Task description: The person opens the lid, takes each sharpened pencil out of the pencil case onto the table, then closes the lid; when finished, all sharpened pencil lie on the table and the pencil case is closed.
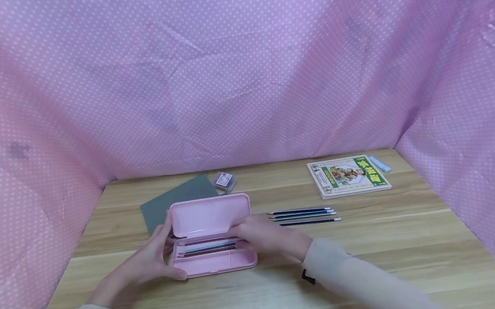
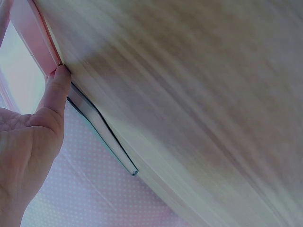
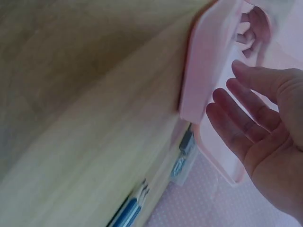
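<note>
A pink pencil case [image 1: 202,266] stands on the wooden table with its lid [image 1: 210,216] raised. Several pencils [image 1: 207,250] lie lengthwise in its rear compartment. My left hand [image 1: 156,257] grips the case's left end, thumb at the front corner and fingers up by the lid. Over the right end of those pencils is my right hand [image 1: 260,233], partly covering them. In the right wrist view this hand [image 3: 265,127] has loosely bent, parted fingers with nothing between them. Several dark pencils [image 1: 302,214] with white ends lie in a row right of the case.
A dark green notebook [image 1: 179,194] lies behind the case, partly hidden by the lid. Next to it is a small clear box [image 1: 224,181]. At the back right rests a picture-covered book [image 1: 349,176], with a light blue strip [image 1: 380,164] beside it. Pink dotted cloth surrounds the table.
</note>
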Demonstrator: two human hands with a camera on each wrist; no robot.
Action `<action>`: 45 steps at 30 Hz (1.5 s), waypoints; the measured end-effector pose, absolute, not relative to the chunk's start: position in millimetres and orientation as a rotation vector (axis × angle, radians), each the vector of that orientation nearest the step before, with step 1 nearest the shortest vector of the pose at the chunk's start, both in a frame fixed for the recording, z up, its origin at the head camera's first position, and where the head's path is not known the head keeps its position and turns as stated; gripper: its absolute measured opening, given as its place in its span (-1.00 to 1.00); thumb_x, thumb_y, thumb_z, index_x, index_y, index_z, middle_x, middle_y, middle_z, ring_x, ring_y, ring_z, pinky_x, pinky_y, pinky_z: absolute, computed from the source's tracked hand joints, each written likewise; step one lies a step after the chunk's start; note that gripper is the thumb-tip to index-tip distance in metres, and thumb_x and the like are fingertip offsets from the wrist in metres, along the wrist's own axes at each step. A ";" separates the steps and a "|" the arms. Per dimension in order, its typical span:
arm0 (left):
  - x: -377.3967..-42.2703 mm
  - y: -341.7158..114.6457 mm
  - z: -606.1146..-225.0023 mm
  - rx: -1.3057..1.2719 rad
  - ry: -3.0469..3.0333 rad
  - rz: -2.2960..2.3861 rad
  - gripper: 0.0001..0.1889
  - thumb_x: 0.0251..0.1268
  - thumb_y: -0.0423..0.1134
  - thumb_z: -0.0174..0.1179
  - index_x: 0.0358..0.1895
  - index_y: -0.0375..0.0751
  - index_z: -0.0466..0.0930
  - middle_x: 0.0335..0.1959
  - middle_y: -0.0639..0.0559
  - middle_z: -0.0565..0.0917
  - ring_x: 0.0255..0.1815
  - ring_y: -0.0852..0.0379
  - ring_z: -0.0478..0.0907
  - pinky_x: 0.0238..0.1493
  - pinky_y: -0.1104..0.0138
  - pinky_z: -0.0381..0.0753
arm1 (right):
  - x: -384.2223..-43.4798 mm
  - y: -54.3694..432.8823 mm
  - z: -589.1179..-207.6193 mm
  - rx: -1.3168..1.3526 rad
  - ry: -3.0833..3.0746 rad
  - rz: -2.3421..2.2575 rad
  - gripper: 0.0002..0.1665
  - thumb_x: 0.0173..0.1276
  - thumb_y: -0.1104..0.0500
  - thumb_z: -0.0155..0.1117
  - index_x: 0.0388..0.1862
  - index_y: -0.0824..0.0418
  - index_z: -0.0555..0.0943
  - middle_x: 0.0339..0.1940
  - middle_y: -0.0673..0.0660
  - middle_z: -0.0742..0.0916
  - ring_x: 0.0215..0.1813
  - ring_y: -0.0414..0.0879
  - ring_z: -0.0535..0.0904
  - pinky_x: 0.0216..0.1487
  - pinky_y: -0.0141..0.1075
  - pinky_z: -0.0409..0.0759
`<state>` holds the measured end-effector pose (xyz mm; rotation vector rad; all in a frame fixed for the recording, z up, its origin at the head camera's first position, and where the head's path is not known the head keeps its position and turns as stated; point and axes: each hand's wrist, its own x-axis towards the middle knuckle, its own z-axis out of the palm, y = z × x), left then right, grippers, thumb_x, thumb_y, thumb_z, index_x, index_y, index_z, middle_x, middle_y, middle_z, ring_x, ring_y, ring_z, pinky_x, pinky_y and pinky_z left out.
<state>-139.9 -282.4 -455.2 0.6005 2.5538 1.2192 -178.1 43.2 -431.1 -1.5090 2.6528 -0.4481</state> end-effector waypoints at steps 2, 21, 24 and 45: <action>-139.8 -282.4 -454.8 0.596 2.553 1.220 0.61 -0.25 -0.02 0.71 0.62 -0.03 -0.59 0.31 -0.21 0.22 0.31 -0.14 0.43 0.38 0.03 0.38 | -176.7 39.5 -431.8 -1.480 2.648 -0.449 -0.68 0.40 0.27 0.38 0.11 0.08 0.75 -0.11 -0.02 0.74 -0.16 -0.29 0.59 -0.11 -0.47 0.63; -140.9 -282.8 -456.7 0.610 2.563 1.213 0.61 -0.25 -0.02 0.71 0.62 -0.05 -0.59 0.32 -0.21 0.21 0.28 -0.12 0.45 0.38 0.05 0.38 | -172.3 28.6 -438.0 -1.338 2.669 -0.422 -0.59 0.47 0.34 0.26 0.24 0.08 0.68 -0.16 -0.02 0.78 -0.30 -0.32 0.53 -0.23 -0.53 0.60; -141.3 -283.1 -457.0 0.610 2.566 1.208 0.61 -0.25 -0.03 0.71 0.62 -0.07 -0.59 0.31 -0.20 0.21 0.28 -0.11 0.45 0.39 0.10 0.39 | -172.3 26.1 -439.3 -1.354 2.684 -0.389 -0.60 0.45 0.34 0.28 0.20 0.08 0.70 -0.20 -0.04 0.77 -0.32 -0.32 0.52 -0.23 -0.52 0.60; -137.5 -280.2 -451.4 0.624 2.549 1.249 0.61 -0.26 -0.05 0.72 0.62 -0.14 -0.57 0.29 -0.28 0.22 0.25 -0.17 0.48 0.35 -0.01 0.41 | -168.4 25.3 -441.7 -1.307 2.622 -0.522 -0.66 0.38 0.32 0.37 0.09 0.08 0.77 -0.06 -0.04 0.78 -0.10 -0.31 0.63 0.07 -0.49 0.62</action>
